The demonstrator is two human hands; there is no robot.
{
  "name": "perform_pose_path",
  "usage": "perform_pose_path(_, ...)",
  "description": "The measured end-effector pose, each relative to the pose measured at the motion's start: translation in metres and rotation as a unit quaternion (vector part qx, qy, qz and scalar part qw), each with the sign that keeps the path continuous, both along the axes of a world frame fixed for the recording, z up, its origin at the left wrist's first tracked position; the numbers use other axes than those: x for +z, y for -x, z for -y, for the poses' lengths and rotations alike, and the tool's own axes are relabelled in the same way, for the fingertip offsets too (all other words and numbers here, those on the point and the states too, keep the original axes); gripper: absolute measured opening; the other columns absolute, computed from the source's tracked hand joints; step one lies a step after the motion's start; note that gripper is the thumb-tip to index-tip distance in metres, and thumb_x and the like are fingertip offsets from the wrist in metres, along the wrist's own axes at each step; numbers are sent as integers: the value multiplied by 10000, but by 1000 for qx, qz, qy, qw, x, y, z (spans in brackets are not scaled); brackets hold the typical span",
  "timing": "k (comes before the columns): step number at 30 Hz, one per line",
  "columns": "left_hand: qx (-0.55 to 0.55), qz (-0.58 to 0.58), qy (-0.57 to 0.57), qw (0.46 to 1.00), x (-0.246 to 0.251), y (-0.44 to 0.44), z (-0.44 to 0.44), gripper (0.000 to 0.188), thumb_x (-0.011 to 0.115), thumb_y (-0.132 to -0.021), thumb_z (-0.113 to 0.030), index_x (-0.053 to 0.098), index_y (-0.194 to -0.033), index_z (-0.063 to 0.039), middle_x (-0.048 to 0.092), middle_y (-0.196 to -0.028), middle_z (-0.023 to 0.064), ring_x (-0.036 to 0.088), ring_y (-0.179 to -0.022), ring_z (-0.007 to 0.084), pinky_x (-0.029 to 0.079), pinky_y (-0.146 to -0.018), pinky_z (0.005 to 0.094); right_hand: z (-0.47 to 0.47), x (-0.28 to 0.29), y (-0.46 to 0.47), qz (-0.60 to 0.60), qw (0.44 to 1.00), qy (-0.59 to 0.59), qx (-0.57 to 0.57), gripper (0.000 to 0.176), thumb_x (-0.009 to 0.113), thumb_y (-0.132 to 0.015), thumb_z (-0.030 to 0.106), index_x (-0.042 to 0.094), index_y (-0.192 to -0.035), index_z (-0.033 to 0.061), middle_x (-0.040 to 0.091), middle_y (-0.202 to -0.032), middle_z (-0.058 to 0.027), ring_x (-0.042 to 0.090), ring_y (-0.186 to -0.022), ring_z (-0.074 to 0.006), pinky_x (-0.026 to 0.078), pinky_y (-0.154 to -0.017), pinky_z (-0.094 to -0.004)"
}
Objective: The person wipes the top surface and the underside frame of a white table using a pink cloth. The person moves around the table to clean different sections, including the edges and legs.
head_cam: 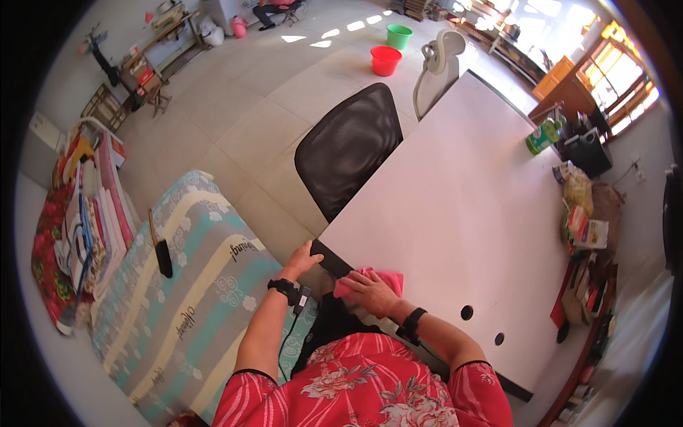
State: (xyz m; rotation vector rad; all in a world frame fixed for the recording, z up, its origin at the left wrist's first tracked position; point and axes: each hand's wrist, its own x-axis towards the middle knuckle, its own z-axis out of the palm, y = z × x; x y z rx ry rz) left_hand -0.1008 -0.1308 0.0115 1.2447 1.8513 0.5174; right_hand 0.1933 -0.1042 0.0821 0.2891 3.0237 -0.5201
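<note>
My right hand (373, 293) lies on a folded pink cloth (394, 279), pressing it against the near edge of a white tabletop (453, 203), close to its left corner. The fingers are spread over the cloth. At that corner, my left hand (305, 260) rests against the table's dark edge strip (332, 260), its thumb towards the strip. Two round black holes show in the tabletop to the right of my right hand. A green bottle (542, 137) stands near the far right side of the table.
A bed with a striped cover (203, 299) is on the left, a black-bristled brush (164, 258) on it. A black mesh chair (352, 149) adjoins the table's left side. Beyond are a red bucket (385, 61), a green bucket (399, 37) and a seated person. Bags line the right side.
</note>
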Motion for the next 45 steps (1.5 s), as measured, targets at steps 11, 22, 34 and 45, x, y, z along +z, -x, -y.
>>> perform_pose_path(11,112,200,17,973,-21,16,8,884,316,-980,-700,597,-1116,127,692,-1057,207,638,-979,339,485,-875,446,-26,3,75,-88,995,25,-42,428,610,-876,242,604,-1297,162,454,-1479,-60,378,-1389,-298,337,-1089,-534)
perform_pose_path(22,-104,8,14,994,5,27,-23,448,575,-955,-331,582,-1178,57,635,-1096,325,588,-1051,494,474,-910,527,-187,-19,91,28,940,-65,-333,440,569,-871,148,589,-1311,127,386,-1549,-74,333,-1437,-287,309,-1128,-515)
perform_pose_path(34,-203,-29,41,978,3,28,-65,467,566,-964,-372,648,-931,86,651,-959,334,633,-935,484,499,-827,533,-106,-22,80,29,965,8,-262,631,702,-715,170,585,-1334,153,350,-1580,-65,291,-1473,-308,245,-1166,-568)
perform_pose_path(45,-254,-80,67,962,26,28,-79,498,606,-926,-389,622,-1058,91,660,-998,315,638,-959,480,511,-830,539,-157,-26,101,-5,909,-68,-410,420,616,-846,213,628,-1261,142,404,-1536,-85,355,-1418,-341,296,-1108,-596)
